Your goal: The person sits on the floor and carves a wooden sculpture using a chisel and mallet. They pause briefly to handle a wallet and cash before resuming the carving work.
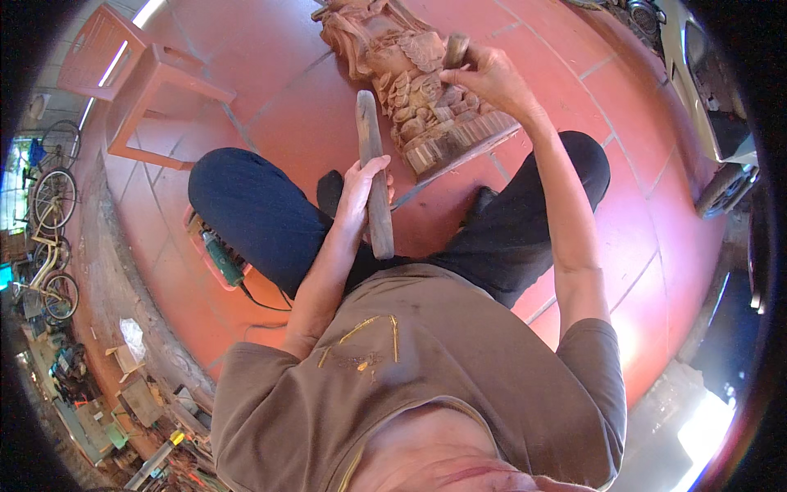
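My left hand is wrapped round the lower half of a long, greyish wooden bar, held upright over my lap. Beyond it a carved wooden sculpture lies on the floor, with dense rounded relief and a ridged base toward me. Over the carving's right side, my right hand is closed with bent fingers. A short brown wooden piece with a blunt end sticks out at its fingertips, seemingly gripped there. Whether its lower part touches the carving is hidden by the fingers.
A pinkish plastic chair stands at the far left. Beside my left thigh, a green power tool with a black cord sits in an orange tray. Bicycles and clutter line the left edge; a motorbike wheel is at the right.
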### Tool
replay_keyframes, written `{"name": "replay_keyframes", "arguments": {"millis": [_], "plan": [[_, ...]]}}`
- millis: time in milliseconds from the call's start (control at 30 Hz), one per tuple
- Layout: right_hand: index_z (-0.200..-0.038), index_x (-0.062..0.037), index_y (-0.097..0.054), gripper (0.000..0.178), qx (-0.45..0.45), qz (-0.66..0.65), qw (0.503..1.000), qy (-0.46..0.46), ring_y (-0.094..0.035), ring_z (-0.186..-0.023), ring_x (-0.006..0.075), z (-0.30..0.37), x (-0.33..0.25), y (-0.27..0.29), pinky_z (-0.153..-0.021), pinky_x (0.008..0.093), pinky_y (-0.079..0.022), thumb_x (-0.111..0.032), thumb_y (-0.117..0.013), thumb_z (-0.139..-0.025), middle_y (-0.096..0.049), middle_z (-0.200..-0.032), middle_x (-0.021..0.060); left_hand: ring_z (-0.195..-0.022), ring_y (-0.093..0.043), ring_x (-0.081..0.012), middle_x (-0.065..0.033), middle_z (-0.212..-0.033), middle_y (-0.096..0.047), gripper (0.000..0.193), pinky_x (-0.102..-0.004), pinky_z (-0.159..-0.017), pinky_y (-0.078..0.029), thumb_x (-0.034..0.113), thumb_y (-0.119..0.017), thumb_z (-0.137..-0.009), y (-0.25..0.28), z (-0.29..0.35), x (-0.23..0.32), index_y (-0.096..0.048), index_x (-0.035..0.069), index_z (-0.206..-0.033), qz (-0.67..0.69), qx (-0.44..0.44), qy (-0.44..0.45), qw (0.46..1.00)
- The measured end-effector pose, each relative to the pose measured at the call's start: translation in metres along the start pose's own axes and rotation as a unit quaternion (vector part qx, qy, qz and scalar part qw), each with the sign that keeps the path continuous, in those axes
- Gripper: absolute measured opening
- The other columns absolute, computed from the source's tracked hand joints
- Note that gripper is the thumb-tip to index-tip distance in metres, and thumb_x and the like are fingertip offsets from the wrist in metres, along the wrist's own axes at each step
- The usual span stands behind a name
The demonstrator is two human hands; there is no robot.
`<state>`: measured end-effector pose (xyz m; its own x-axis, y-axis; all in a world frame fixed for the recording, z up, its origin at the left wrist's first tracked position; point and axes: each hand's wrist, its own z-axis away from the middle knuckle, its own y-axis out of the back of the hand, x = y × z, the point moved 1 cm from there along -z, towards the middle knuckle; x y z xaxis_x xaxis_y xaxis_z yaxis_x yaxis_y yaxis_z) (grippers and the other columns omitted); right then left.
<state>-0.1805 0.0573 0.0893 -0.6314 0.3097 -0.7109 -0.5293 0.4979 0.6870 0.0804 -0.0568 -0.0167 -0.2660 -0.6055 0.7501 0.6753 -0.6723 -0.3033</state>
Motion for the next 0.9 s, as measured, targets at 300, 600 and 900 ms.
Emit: {"name": "replay_keyframes", "arguments": {"millis": [300,600,900], "plan": [[-0.104,-0.0011,-0.069,0.026,-0.068,0.032,0.994,0.076,-0.064,-0.080,0.0143,-0.010,0.015,-0.036,-0.074,0.0314,-0.052,-0.018,-0.075,-0.086,-0.071,-0.090,0.0070,-0.048,-0.057,-0.0170,-0.0077,-0.072,-0.058,0.040,-0.0300,-0.042,-0.047,0.031,-0.074,-0.084,0.000,-0.004,-0.001,-0.050,0.005,-0.104,0.020,0.004,0.011,1.000],[-0.096,0.0000,-0.066,0.023,-0.035,0.056,0.992,0.112,-0.063,-0.061,0.0205,-0.009,0.010,-0.041,-0.058,0.0358,-0.050,-0.020,-0.074,-0.086,-0.066,-0.070,0.0142,-0.047,-0.057,-0.0163,-0.0073,-0.071,-0.058,0.041,-0.0294,-0.042,-0.047,0.032,-0.074,-0.085,0.007,-0.018,-0.008,-0.048,0.006,-0.105,-0.005,0.003,-0.022,1.000],[-0.095,0.0013,-0.063,0.027,-0.040,0.026,0.988,0.147,-0.064,-0.069,0.0289,-0.007,0.009,-0.046,-0.063,0.0393,-0.049,-0.021,-0.075,-0.084,-0.064,-0.078,0.0181,-0.048,-0.056,-0.0139,-0.0050,-0.072,-0.057,0.035,-0.0277,-0.044,-0.046,0.026,-0.072,-0.087,-0.009,-0.007,0.010,-0.050,0.005,-0.105,-0.052,0.012,-0.096,0.994]]}}
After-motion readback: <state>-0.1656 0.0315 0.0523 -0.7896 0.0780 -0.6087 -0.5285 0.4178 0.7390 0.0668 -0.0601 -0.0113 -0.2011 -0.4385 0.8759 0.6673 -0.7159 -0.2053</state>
